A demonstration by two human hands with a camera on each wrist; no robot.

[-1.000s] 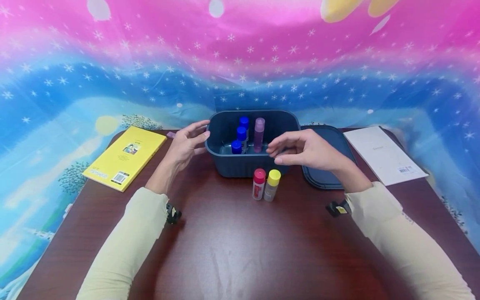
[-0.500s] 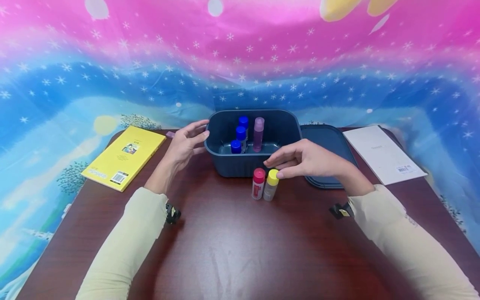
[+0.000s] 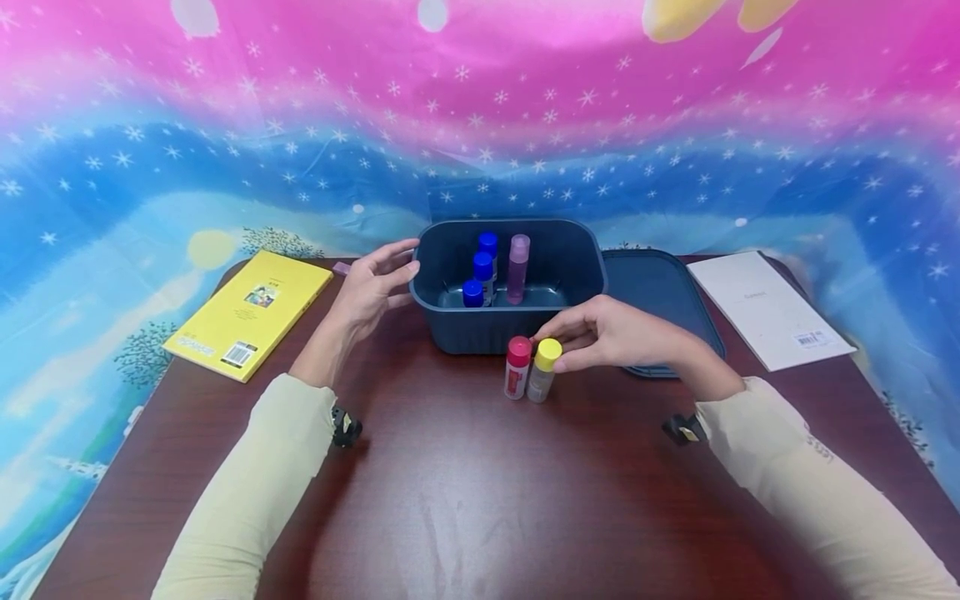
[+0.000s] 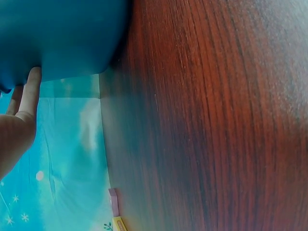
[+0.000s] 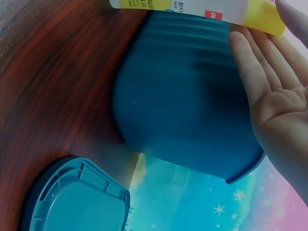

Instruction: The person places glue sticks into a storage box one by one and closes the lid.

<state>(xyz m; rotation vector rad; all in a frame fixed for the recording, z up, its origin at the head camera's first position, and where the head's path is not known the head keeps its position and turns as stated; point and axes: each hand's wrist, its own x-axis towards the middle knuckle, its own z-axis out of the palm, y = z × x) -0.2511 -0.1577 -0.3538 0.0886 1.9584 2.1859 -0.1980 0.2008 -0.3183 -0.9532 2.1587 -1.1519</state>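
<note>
My right hand [image 3: 611, 333] has its thumb and fingertips at the yellow cap of a glue bottle [image 3: 538, 385], pinching it as it stands upright on the table. The right wrist view shows the glue bottle [image 5: 192, 7] sideways along the top edge. Close on its left stands a red-capped bottle [image 3: 516, 379]. Behind both is a dark blue bin [image 3: 495, 332], open at the top. Inside stand three blue-capped bottles [image 3: 483, 267] and one purple bottle [image 3: 517, 271]. My left hand [image 3: 371, 287] rests extended fingers against the bin's left end; in the left wrist view its fingers [image 4: 31, 91] touch the wall.
The bin's lid [image 3: 660, 292] lies flat on the right, partly behind my right hand. A yellow book [image 3: 258, 312] lies far left, a white notebook [image 3: 768, 308] far right. Near the yellow book is a small purple object [image 4: 114, 202]. A patterned cloth [image 3: 480, 125] hangs behind the table.
My right hand has come down from over the bin's front right rim to the yellow-capped glue bottle and closed its fingers on the cap. My left hand stays at the bin.
</note>
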